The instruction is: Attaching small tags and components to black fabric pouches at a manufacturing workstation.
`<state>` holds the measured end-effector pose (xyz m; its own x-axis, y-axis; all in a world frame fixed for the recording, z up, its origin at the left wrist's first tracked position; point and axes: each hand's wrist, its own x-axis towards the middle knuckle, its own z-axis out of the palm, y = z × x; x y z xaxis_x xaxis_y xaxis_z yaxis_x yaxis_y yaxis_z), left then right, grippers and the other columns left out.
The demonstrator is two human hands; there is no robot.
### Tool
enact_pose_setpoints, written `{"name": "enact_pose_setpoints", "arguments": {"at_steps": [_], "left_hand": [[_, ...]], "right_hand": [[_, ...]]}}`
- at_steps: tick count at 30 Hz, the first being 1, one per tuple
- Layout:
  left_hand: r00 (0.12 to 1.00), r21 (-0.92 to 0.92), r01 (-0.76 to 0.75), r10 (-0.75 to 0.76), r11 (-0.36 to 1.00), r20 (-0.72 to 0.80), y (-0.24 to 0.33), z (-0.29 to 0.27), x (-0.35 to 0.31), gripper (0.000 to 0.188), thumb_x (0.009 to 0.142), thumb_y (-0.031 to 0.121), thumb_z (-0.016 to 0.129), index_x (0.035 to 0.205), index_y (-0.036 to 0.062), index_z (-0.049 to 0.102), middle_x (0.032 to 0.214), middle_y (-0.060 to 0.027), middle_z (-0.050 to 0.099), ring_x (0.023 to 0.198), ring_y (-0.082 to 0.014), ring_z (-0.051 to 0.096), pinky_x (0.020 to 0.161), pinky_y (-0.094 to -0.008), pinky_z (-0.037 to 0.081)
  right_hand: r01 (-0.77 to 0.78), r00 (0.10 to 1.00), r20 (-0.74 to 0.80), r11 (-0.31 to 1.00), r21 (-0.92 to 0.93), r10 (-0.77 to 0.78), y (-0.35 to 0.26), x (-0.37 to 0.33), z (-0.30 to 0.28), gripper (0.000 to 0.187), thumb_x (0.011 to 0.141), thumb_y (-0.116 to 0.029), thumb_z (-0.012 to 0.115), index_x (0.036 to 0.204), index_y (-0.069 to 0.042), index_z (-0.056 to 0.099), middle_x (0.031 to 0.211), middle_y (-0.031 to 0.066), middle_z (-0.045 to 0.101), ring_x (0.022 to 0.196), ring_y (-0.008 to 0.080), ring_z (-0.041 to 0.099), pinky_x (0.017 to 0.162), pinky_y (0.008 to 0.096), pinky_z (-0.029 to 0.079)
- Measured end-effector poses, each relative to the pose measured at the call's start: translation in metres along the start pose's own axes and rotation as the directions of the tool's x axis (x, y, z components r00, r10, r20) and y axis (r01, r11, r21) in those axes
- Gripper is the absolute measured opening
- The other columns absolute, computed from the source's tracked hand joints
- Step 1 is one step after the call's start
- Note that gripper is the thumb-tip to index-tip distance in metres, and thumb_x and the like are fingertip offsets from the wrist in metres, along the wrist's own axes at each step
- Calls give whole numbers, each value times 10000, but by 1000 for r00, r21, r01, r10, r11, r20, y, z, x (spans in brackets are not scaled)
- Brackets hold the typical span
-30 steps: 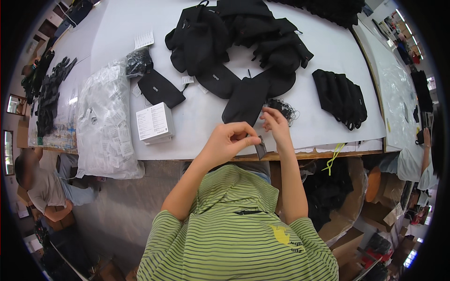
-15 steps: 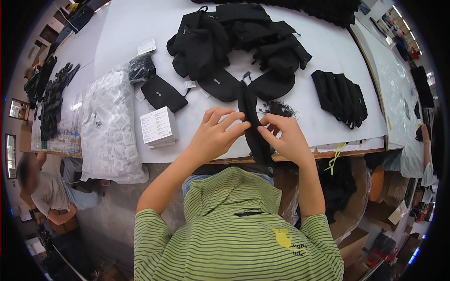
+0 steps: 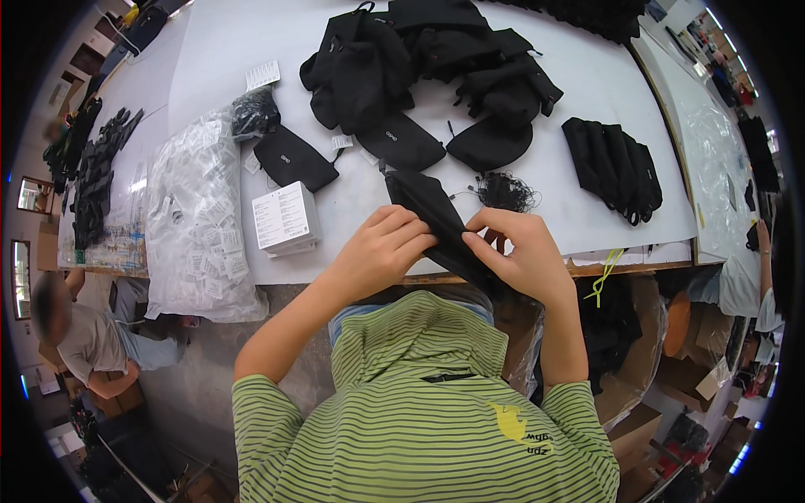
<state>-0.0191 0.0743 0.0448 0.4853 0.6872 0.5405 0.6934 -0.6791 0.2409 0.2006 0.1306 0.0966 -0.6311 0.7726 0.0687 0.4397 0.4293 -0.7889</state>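
A narrow black fabric pouch (image 3: 423, 201) is stretched at a slant between my hands, over the table's front edge. My left hand (image 3: 384, 245) pinches its left side with bent fingers. On the opposite side, the thumb and forefinger of my right hand (image 3: 516, 251) grip the same pouch, and its lower end passes down beside that hand. Just beyond lie two flat black pouches, one at left (image 3: 401, 142) and one at right (image 3: 493, 141). A tangle of thin black cords (image 3: 507, 193) rests on the table near my right hand.
Behind is a heap of black pouches (image 3: 360, 75). To the left stand a stack of white cards (image 3: 285, 220), a single pouch (image 3: 295, 159) and a clear bag of tags (image 3: 197, 218). Folded pouches (image 3: 610, 168) lie at right. Another person (image 3: 88, 335) sits at far left.
The held pouch has turned from nearly upright to a slant, its far end swinging left and nearer to me. Both hands still grip it, slightly shifted.
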Motion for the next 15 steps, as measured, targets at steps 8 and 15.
{"name": "enact_pose_setpoints", "arguments": {"at_steps": [8, 15], "left_hand": [[992, -113, 81, -90, 990, -83, 8, -7, 2, 243, 649, 64, 737, 868, 34, 636, 850, -61, 626, 781, -234, 605, 725, -341, 492], [896, -329, 443, -416, 834, 152, 21, -11, -7, 174, 762, 76, 725, 857, -1, 601, 1034, -126, 658, 783, -267, 659, 668, -333, 522]], "right_hand": [[-62, 995, 95, 780, 622, 3, 33, -7, -5, 462, 856, -275, 662, 1223, -28, 530, 1084, 73, 628, 989, 167, 590, 911, 314, 441], [-305, 952, 173, 713, 632, 254, 75, -51, 36, 764, 750, -139, 780, 1371, 13, 362, 1189, 120, 586, 1072, 177, 557, 960, 326, 420]]}}
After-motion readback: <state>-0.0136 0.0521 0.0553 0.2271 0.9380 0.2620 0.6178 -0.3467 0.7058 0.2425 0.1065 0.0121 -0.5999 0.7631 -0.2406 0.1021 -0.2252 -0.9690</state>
